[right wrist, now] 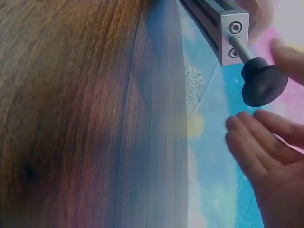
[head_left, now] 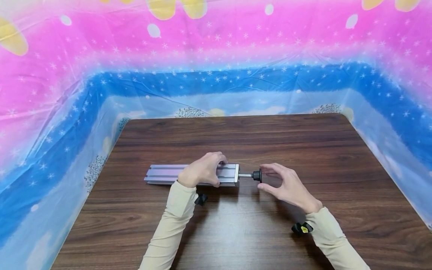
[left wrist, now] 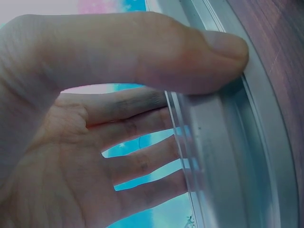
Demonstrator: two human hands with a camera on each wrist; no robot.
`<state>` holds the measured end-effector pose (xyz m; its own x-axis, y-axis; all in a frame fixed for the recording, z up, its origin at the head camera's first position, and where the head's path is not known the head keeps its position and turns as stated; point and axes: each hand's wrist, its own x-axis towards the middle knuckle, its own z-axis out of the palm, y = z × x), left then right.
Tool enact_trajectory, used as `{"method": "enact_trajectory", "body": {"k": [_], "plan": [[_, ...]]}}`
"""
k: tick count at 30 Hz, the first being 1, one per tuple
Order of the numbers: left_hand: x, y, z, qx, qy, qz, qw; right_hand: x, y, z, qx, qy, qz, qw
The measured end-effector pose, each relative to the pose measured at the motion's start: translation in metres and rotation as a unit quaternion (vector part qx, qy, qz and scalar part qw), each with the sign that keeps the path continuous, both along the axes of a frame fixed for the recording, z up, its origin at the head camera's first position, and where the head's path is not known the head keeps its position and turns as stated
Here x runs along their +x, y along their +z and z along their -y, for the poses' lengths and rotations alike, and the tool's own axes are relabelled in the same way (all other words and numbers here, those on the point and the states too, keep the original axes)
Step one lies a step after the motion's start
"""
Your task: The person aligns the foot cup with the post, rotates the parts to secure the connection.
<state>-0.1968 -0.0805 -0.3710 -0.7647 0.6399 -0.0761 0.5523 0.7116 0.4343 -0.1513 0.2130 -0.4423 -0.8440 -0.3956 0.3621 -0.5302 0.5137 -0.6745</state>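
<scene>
A silver aluminium extrusion [head_left: 165,173] with slotted sides lies lengthwise on the table. My left hand [head_left: 202,171] grips it from above near its right end, thumb along the near side and fingers over the far side. From the end plate [right wrist: 229,42], which has two socket-head screws, a threaded rod [head_left: 245,175] sticks out to the right. On the rod is a black round levelling foot [right wrist: 264,88]. My right hand [head_left: 288,185] is around the foot with thumb and fingers spread; in the right wrist view a gap shows between the fingertips [right wrist: 232,123] and the foot.
The dark wood-grain table [head_left: 219,138] stretches out on all sides of the extrusion. A pink and blue patterned cloth [head_left: 216,80] hangs behind it and along both sides. Black wrist straps [head_left: 201,199] sit at both cuffs.
</scene>
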Motion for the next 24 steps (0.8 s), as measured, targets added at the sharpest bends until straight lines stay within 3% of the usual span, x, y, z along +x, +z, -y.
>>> {"method": "enact_trajectory", "body": {"k": [6, 11, 24], "plan": [[0.0010, 0.0013, 0.0006, 0.000, -0.004, 0.001, 1.0000, -0.0012, 0.0003, 0.0001, -0.020, 0.031, -0.044, 0.9983], [0.0006, 0.0010, -0.0001, -0.003, -0.003, 0.002, 1.0000, -0.0007, 0.0015, 0.0016, -0.010, 0.018, -0.051, 0.9985], [0.0021, 0.0016, 0.0003, -0.003, -0.004, -0.004, 1.0000, 0.0008, 0.0006, 0.0011, 0.013, -0.005, 0.050, 0.9987]]}}
